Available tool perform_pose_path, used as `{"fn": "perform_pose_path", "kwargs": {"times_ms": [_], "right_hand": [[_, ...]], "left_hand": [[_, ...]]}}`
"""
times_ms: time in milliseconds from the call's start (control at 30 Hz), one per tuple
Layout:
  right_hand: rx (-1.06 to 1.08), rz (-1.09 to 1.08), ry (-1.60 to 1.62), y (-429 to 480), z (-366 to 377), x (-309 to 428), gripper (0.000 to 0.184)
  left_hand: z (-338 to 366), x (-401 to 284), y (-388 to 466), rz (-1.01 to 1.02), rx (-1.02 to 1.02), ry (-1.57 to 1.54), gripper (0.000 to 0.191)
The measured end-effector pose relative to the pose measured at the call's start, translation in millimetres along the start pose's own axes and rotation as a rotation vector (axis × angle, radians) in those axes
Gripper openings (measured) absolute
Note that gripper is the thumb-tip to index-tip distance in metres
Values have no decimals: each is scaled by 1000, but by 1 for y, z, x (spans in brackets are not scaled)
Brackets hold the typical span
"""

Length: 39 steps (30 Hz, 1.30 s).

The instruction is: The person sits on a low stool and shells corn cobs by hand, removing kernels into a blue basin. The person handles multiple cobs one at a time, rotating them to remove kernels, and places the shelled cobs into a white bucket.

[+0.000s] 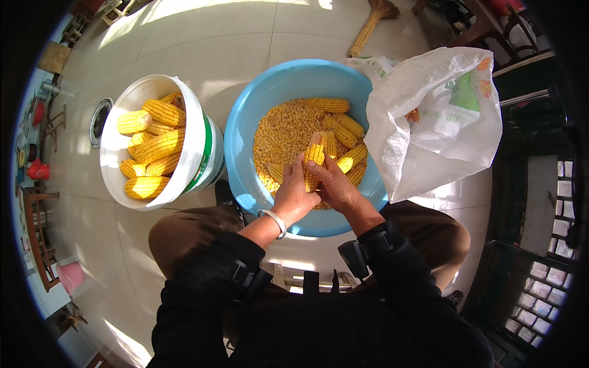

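Observation:
Both my hands grip one yellow corn cob [314, 158] over a blue plastic basin [244, 106]. My left hand [297, 191], with a bracelet at its wrist, holds the cob's left side and lower part. On its right side, the fingers and thumb of my right hand [338, 186] press against the kernels. Loose corn kernels [285, 126] lie in the basin, with several more cobs [343, 131] on its right side. At the left, a white plastic bucket [189, 103] contains several cobs with kernels on them [158, 145].
An open white woven sack [391, 152] leans over the basin's right rim. Beyond the basin a straw broom [368, 30] lies on the tiled floor. Left of the bucket is a round dark object [100, 122]. My knees flank the basin.

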State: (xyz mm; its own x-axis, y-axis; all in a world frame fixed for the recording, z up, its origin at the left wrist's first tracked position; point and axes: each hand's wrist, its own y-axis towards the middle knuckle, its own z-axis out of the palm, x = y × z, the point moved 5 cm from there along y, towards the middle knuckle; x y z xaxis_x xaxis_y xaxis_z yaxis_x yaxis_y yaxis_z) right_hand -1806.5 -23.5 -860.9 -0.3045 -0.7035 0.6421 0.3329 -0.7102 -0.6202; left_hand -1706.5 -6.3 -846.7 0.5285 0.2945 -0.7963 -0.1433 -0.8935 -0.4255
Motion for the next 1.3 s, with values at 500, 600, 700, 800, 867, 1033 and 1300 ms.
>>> {"fn": "perform_pose_path", "kwargs": {"times_ms": [500,600,700,800,867,1033,1300], "right_hand": [[295,-249,104,-115,-13,77,57],[338,-231,283,-141,-21,86,55],[381,-178,394,-140,-16,76,49],[530,-216,411,-114,7,61,48],[213,-248,233,-92,3,50,45],[115,-321,-366,-74,3,58,52],[71,-316,-599,-66,-2,75,53]], "left_hand": [[-22,-13,-5,-201,59,-856,35],[-18,-25,-4,-203,100,-876,35],[-3,-49,-3,-55,312,-1176,37],[12,-68,-17,104,662,-1156,50],[15,-71,-25,101,721,-1277,60],[1,-59,-23,49,541,-1133,63],[-8,-55,-4,294,276,-772,70]]}}
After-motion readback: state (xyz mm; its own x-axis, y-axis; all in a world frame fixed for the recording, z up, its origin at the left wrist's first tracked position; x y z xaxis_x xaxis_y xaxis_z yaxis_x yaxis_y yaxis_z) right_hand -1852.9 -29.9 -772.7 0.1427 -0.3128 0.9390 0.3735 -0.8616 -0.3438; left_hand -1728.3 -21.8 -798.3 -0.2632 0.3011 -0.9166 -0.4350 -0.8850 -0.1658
